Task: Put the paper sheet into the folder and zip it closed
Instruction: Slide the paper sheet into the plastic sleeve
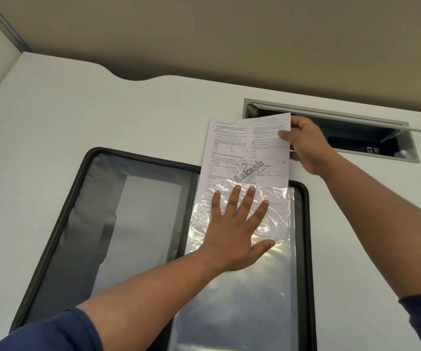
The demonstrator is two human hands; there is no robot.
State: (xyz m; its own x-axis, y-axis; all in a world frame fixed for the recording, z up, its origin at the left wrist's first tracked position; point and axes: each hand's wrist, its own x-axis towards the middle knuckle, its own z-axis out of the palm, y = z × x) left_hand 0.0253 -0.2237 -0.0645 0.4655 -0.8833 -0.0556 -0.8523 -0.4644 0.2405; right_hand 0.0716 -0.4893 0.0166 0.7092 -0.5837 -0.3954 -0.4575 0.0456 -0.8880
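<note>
The folder (133,224) lies open flat on the white desk (52,117), its zip edge running round the outside. Its right half holds a clear sleeve (242,287). The sheet (248,158) is partway into that sleeve: its lower part shows through the plastic, its upper part sticks out past the folder's top edge toward 12 o'clock. The left hand (232,234) lies flat on the sleeve, fingers spread and straight, pressing down over the sheet's lower end and gripping nothing. The right hand (305,145), at 1 o'clock from the left, pinches the sheet's upper right edge, thumb on the printed face and fingers behind. Just beyond that hand, at 2 o'clock, a grey cable hatch (331,133) stands open in the desk.
</note>
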